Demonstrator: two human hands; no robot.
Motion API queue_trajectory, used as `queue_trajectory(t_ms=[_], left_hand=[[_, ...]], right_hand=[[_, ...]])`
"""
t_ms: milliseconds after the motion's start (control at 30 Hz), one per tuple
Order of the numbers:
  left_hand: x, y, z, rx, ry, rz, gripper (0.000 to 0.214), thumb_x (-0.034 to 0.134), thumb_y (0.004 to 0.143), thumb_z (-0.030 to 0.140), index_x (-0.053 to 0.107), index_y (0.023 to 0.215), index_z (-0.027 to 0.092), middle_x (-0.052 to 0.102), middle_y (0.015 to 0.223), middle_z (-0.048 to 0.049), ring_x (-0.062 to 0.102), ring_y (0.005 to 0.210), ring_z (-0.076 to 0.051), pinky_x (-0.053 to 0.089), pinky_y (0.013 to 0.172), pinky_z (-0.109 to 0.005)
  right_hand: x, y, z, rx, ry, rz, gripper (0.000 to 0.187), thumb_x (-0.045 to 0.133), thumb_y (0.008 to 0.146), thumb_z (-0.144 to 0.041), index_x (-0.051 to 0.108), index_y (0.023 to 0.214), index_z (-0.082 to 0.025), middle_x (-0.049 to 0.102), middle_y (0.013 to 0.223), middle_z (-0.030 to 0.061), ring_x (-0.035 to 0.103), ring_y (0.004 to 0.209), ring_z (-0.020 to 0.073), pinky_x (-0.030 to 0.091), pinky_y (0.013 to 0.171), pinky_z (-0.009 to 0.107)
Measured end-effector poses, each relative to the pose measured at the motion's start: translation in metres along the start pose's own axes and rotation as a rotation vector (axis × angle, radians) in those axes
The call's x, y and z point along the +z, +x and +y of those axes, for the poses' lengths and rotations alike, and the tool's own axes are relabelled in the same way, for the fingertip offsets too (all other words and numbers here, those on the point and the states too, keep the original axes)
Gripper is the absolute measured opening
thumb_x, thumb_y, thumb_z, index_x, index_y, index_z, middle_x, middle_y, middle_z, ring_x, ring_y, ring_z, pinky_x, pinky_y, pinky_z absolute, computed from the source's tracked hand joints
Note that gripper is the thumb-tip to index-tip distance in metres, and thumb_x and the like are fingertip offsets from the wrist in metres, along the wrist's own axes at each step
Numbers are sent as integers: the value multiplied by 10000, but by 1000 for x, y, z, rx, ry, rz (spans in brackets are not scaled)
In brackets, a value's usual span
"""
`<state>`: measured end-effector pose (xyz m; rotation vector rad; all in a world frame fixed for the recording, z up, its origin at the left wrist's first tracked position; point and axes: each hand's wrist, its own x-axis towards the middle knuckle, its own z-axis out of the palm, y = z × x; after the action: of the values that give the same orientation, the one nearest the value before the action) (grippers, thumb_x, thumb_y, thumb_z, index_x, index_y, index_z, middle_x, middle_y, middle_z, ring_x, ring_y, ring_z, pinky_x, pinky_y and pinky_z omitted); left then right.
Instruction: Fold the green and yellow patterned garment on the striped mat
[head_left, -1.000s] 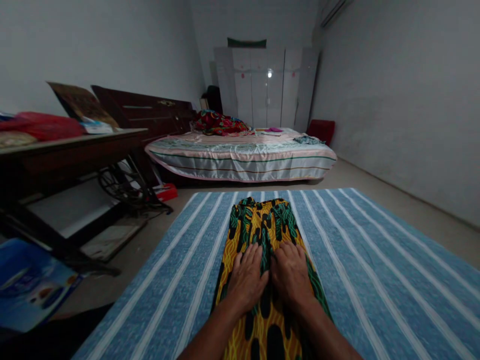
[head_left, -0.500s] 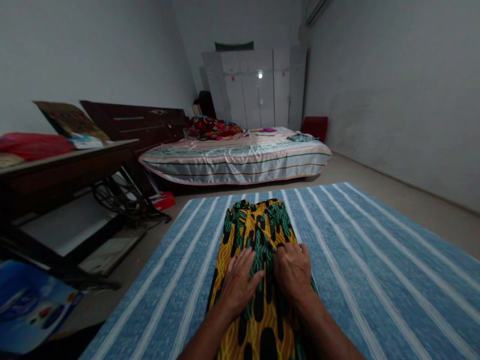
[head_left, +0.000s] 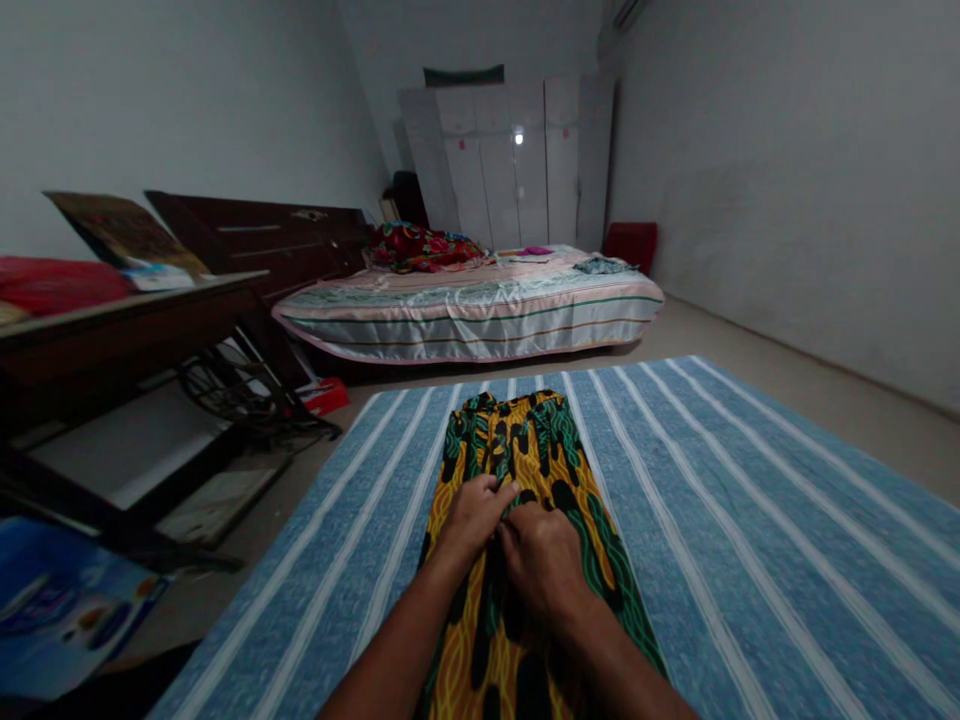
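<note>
A long garment (head_left: pixel 525 450) in black, yellow and green lies lengthwise before me, its sides folded in to a narrow strip. Its exact kind I cannot make out. My left hand (head_left: pixel 472 515) rests on the middle of it, fingers curled into the cloth and thumb pointing right. Close against it, my right hand (head_left: pixel 546 552) is closed on the fabric, knuckles up. The fingertips of both hands are partly hidden. Beneath the garment spreads a blue sheet with white stripes (head_left: pixel 720 500).
Past the sheet's far edge stands a bed (head_left: pixel 465 325) with a floral red blanket (head_left: pixel 424 248). At left are a wooden table (head_left: pixel 135 315) with a red bag (head_left: pixel 64 283) on it and a blue box (head_left: pixel 67 610) below. A wardrobe (head_left: pixel 495 165) lines the back.
My right hand has moved left to meet my left hand, drawing cloth inward. My left hand's fingers, stretched out before, are now curled. More green pattern shows on the garment's right side.
</note>
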<state>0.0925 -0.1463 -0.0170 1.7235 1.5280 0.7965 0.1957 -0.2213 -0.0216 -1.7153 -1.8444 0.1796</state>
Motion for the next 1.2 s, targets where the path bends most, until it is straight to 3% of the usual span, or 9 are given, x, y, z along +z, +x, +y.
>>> queue_trajectory(t_ms=[100,167,300,367,500,667,867,1000,1200], left_hand=[[5,10,-8,-48,-73,23,276,648,596,252,400,495,188,328,445,97,348,428,-69,228,431,-209],[4,12,-11,-74,-168,23,286,645,566,182,371,486,182,324,444,102,347,425,-57,230,423,-193],[-9,10,-13,-283,-559,-28,145,655,604,143,527,669,158,564,549,48,536,487,-104,407,467,-201],[-17,9,-15,-360,-766,-46,230,675,601,95,562,796,142,652,656,-3,621,567,-144,499,551,-251],[-28,12,-24,-356,-964,-135,284,678,617,32,582,871,115,693,727,-43,669,635,-173,552,620,-290],[-32,15,-28,-382,-1003,-135,203,640,661,29,606,846,104,703,693,-45,665,581,-160,559,592,-267],[-32,14,-21,-411,-956,-79,146,631,671,20,616,786,109,703,667,-39,664,569,-152,555,560,-235],[-31,13,-17,-415,-947,-70,154,641,662,16,618,783,109,701,661,-32,661,562,-144,551,564,-222],[-30,12,-12,-456,-965,-38,124,621,690,32,622,786,109,699,644,-31,651,535,-143,552,570,-239]], right_hand=[[1,0,-1,-6,101,-38,190,492,843,-193,680,822,-207,690,806,38,618,720,151,354,625,245],[-1,1,1,-21,193,-56,187,501,831,-200,678,772,-206,686,783,29,612,716,142,361,623,231],[-7,7,16,42,401,-12,222,491,833,-249,665,703,-201,654,692,3,577,641,122,365,603,216],[-9,11,27,116,479,28,234,490,829,-283,661,693,-199,637,652,-7,562,611,120,366,589,215],[-10,16,46,204,567,69,253,496,813,-331,649,666,-194,591,582,-22,547,580,124,365,556,214],[-13,13,39,187,503,-2,219,470,834,-282,660,757,-204,640,692,-6,594,676,140,397,622,225],[-9,0,0,-38,215,-146,253,561,799,-287,608,1038,-220,628,1009,57,573,955,196,415,802,292],[0,-11,-17,-149,155,-212,261,615,764,-327,591,992,-203,589,1029,71,539,984,232,416,848,345],[3,-16,-23,-195,112,-205,211,595,793,-327,587,950,-187,582,997,65,533,954,239,418,844,361]])
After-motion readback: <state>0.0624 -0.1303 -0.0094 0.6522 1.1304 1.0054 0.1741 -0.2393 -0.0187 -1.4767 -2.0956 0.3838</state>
